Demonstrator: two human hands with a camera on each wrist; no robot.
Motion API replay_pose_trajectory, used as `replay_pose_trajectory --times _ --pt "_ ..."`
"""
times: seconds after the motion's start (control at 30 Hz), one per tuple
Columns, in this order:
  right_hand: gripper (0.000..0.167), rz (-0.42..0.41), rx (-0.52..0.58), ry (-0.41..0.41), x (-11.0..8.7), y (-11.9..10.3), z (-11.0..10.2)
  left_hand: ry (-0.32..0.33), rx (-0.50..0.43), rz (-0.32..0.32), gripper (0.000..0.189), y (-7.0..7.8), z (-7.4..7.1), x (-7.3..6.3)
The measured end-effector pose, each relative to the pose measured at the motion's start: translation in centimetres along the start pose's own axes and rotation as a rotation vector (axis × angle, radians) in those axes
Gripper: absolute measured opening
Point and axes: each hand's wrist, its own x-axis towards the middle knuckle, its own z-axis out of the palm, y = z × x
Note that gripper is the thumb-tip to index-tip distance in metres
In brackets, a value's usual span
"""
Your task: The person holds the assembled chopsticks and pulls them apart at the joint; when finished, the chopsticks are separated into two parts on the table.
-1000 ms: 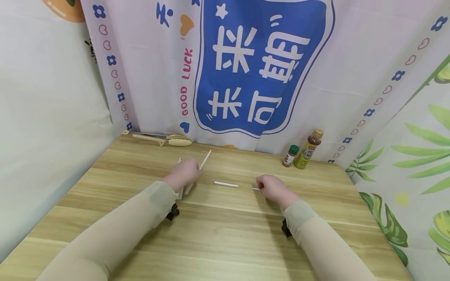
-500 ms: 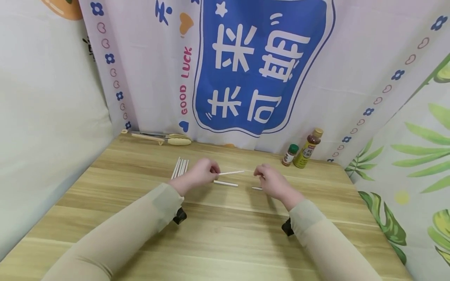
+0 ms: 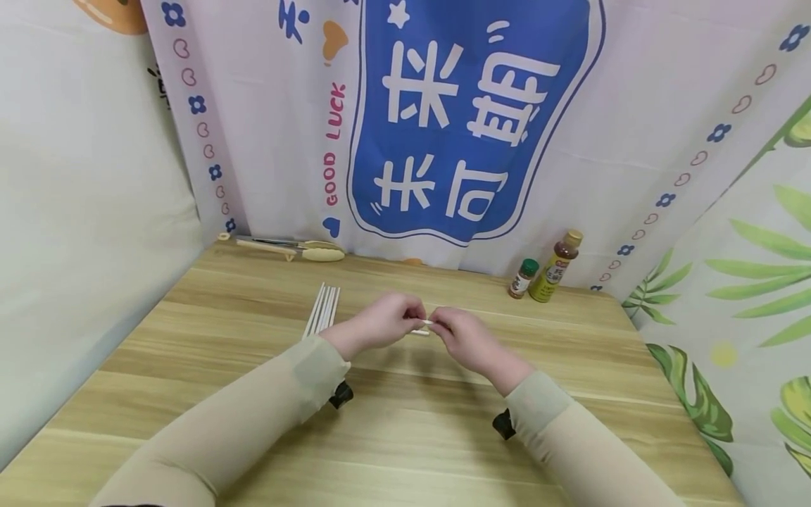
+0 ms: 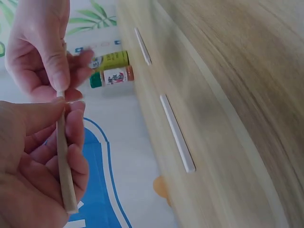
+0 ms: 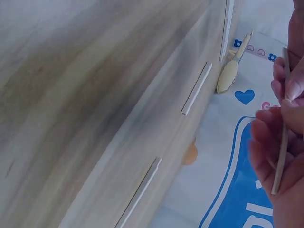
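Left grip (image 3: 383, 322): pinching the held stick near its middle, thumb against curled fingers.
Right grip (image 3: 472, 341): pinching the same stick just beside the left fingertips.
Held stick (image 4: 63, 156): slender, straight-sided, dull beige, raised above the tabletop between both hands; its line kinks slightly where the fingertips meet, and I cannot tell whether it is one piece.
Loose sticks: one white stick (image 4: 177, 134), smooth and blunt-ended, lies below the hands; a second stick (image 4: 142, 46) lies well apart from it.
Stick row (image 3: 322, 311): several white sticks side by side, left of the hands.
Tabletop (image 3: 380, 451): wood-grained, pale yellow-brown.
Back edge: cream-headed tongs (image 3: 319, 253), a green-capped jar (image 3: 522, 280) and a yellow-labelled bottle (image 3: 552, 271), before a printed cloth (image 3: 272, 134).
Views: the wrist cameras show the held stick's length and both loose sticks; from the head, fingers hide most of these.
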Motion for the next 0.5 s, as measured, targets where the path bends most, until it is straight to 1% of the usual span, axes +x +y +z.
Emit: replay_pose_trajectory --times 0.1,0.23,0.33,0.43,0.5 --pt "0.01 -0.007 -0.002 0.021 -0.07 0.21 0.0 -0.011 0.033 0.014 0.006 0.08 0.01 0.09" --pt "0.012 -0.025 0.006 0.035 -0.16 0.52 0.02 -0.025 0.045 0.043 0.012 -0.04 -0.04 0.18" --pt "0.015 -0.037 0.024 0.039 -0.32 0.55 0.01 -0.028 0.03 0.065 0.016 -0.1 -0.02 0.13" --pt "0.016 -0.042 0.039 0.037 -0.5 0.39 -0.06 -0.033 0.017 0.066 0.017 -0.07 0.04 -0.13" --pt "0.017 -0.048 0.045 0.031 -0.58 0.24 -0.12 -0.038 -0.003 0.055 0.015 0.02 0.06 -0.44"
